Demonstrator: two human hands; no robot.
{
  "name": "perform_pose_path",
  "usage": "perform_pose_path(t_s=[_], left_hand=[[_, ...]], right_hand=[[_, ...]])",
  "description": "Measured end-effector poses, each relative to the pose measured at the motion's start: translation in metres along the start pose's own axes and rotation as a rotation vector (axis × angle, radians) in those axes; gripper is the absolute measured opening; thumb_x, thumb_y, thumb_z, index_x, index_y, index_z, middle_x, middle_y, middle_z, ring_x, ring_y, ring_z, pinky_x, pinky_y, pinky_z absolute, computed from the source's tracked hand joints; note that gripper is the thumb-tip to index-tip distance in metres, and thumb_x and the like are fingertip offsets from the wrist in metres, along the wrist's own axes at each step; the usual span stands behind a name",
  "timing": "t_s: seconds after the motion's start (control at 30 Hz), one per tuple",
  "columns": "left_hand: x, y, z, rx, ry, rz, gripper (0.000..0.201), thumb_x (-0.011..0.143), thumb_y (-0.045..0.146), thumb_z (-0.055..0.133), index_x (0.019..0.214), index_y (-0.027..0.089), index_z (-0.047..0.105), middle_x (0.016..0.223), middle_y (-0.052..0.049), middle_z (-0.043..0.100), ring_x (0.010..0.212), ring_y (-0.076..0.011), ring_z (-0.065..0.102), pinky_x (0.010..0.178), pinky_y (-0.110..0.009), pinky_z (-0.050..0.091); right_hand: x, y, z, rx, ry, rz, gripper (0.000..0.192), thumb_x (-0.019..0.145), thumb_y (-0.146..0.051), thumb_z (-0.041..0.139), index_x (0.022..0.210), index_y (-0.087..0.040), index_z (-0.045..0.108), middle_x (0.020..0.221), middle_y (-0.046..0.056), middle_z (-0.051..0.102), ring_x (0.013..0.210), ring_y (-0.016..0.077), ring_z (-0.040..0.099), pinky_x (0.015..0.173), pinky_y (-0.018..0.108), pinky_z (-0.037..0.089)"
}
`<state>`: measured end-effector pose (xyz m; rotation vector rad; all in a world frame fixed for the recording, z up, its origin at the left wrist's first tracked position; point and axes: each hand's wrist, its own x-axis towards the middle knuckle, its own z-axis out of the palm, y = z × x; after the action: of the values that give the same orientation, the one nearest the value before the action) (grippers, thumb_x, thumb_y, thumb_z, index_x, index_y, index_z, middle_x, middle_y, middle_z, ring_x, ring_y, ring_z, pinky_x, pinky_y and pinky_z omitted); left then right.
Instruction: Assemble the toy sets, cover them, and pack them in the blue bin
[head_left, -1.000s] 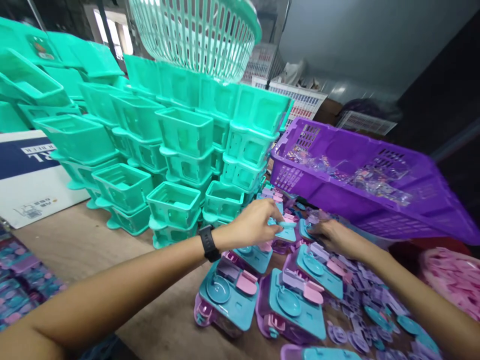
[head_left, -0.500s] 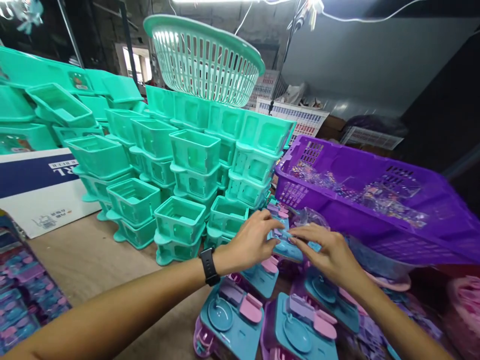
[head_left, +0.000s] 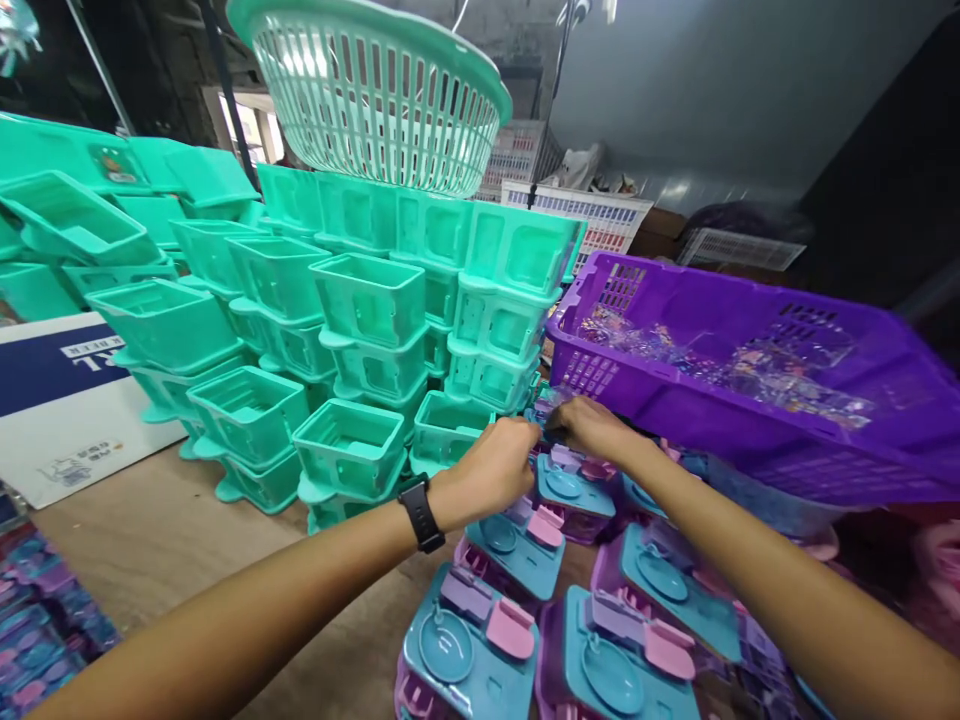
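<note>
Both hands, the left hand [head_left: 495,468] and the right hand [head_left: 596,430], have gone farther up the row since the earlier frame, so the blue-topped set [head_left: 564,486] they were covering now shows. The worktop [head_left: 172,550] runs from its left edge across to the purple crate [head_left: 675,405] on the right, with green bins [head_left: 375,310] stacked over its far part. Beside the crate's left corner, well in from the worktop's left edge, lies the farther toy set [head_left: 546,398], mostly hidden by the hands, so its long axis cannot be told. It lies under and just beyond the fingers; the right hand looks the nearer, bent down over it, with the left hand just to its left. The left fingers are curled in and the right ones bunched close together; whether either pinches anything cannot be told, as the tips are hidden
</note>
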<state>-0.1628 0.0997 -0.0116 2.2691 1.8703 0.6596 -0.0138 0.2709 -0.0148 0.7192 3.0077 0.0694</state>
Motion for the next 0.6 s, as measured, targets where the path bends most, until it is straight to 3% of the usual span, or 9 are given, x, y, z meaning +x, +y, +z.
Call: perform_pose_path(t_s=[0.13,0.37,0.5,0.6], left_hand=[[0.007,0.003,0.002,0.052,-0.042,0.007,0.027,0.080,-0.001,0.052,0.097,0.011,0.069,0.100,-0.014,0.073,0.094,-0.0259,0.071,0.082,-0.033,0.055],[0.041,0.019,0.012,0.218,-0.171,0.009,0.026,0.088,-0.002,0.052,0.105,0.003,0.072,0.114,-0.022,0.072,0.117,-0.0304,0.067,0.103,-0.039,0.053],[0.058,0.022,0.018,0.333,-0.220,-0.041,0.022,0.098,0.005,0.052,0.107,0.006,0.071,0.117,-0.016,0.072,0.115,-0.0260,0.068,0.099,-0.040,0.057],[0.064,0.019,0.022,0.407,-0.227,-0.048,0.015,0.101,0.017,0.061,0.112,0.011,0.069,0.123,-0.010,0.070,0.117,-0.0235,0.067,0.100,-0.044,0.057]], right_hand=[[0.006,-0.002,-0.006,-0.052,-0.086,0.003,0.016,0.076,-0.006,0.063,0.070,-0.018,0.072,0.079,0.011,0.076,0.076,0.0231,0.069,0.064,0.028,0.042],[0.009,-0.007,-0.007,-0.055,-0.134,-0.001,0.010,0.087,-0.011,0.062,0.085,-0.014,0.072,0.087,0.008,0.075,0.084,0.0207,0.068,0.079,0.033,0.050],[0.003,0.001,-0.006,-0.021,-0.137,0.009,0.005,0.089,-0.016,0.068,0.090,-0.014,0.073,0.090,0.005,0.074,0.090,0.0204,0.069,0.087,0.037,0.053],[-0.001,0.005,-0.002,0.015,-0.122,0.036,0.014,0.095,-0.028,0.069,0.097,-0.015,0.071,0.098,0.004,0.073,0.094,0.0188,0.069,0.089,0.040,0.056]])
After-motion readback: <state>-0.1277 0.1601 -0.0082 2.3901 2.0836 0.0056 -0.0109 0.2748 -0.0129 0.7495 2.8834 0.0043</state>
